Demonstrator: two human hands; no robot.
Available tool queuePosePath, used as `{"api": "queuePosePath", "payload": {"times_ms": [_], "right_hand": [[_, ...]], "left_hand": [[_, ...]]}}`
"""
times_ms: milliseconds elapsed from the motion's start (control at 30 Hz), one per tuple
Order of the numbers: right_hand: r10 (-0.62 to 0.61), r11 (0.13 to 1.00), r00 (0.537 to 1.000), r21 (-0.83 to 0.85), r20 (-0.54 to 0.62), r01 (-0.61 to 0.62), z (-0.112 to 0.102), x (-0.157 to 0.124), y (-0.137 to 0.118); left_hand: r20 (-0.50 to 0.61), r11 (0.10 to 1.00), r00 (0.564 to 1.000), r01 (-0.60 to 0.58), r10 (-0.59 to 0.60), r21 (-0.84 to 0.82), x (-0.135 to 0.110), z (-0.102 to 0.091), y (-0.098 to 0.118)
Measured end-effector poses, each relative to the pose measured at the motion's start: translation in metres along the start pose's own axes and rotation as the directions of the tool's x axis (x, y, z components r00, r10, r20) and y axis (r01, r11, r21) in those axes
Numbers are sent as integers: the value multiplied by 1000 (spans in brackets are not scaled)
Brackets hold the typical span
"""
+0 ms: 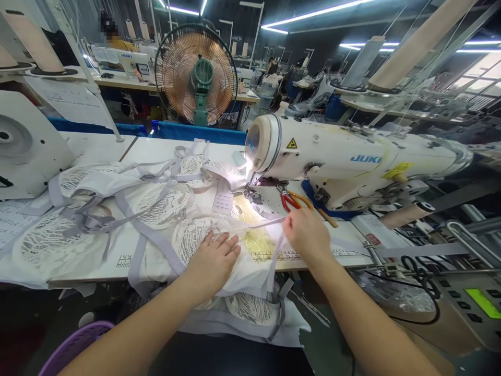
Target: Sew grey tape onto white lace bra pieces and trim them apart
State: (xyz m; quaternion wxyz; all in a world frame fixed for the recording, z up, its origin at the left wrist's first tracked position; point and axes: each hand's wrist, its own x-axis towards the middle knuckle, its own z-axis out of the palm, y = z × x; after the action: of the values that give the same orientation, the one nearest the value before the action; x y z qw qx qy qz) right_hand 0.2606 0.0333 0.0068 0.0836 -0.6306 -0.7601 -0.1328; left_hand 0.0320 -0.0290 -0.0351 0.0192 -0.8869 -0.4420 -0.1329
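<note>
My left hand (213,263) lies flat with fingers spread on a white lace garment (191,237) that looks like a bra, with lavender straps. My right hand (307,235) is closed on a lavender strap (270,223), which runs left to the garment; part of it hangs below the hand. Behind both hands is the lit needle area of a white sewing machine (313,141). Just beyond my right hand lie red- and orange-handled pliers or snips (288,201). A white label (222,197) lies by the presser foot.
More lace pieces (164,203) with tangled straps cover the table to the left. A printed ruler (301,256) runs along the front edge. A large fan (197,78) stands behind, a second machine (27,146) at left, a purple basket (74,342) below. A control box (469,303) is at lower right.
</note>
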Motion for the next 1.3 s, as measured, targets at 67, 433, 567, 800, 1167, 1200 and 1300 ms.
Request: {"api": "queuePosePath", "payload": {"times_ms": [67,433,567,800,1167,1200,1300], "right_hand": [[100,993,983,-39,-156,-108,-8,-4,32],[80,996,995,23,54,-81,-23,-32,47],[-103,988,975,130,195,79,-14,-36,3],[-170,966,975,220,143,136,-13,-10,-36],[-168,964,977,228,131,135,9,13,-36],[-174,963,977,232,126,141,10,14,-36],[-158,963,982,236,107,129,14,20,-34]], "left_hand": [[-5,1000,1000,-1,1,-7,0,1,-1],[98,992,991,-98,89,83,2,-7,0],[93,982,991,-108,94,158,2,-12,3],[6,965,983,-180,182,191,28,-35,12],[73,981,993,-99,88,168,62,-2,-3],[85,982,993,-99,86,163,61,-1,-3],[114,983,990,-104,87,153,60,-2,-2]]}}
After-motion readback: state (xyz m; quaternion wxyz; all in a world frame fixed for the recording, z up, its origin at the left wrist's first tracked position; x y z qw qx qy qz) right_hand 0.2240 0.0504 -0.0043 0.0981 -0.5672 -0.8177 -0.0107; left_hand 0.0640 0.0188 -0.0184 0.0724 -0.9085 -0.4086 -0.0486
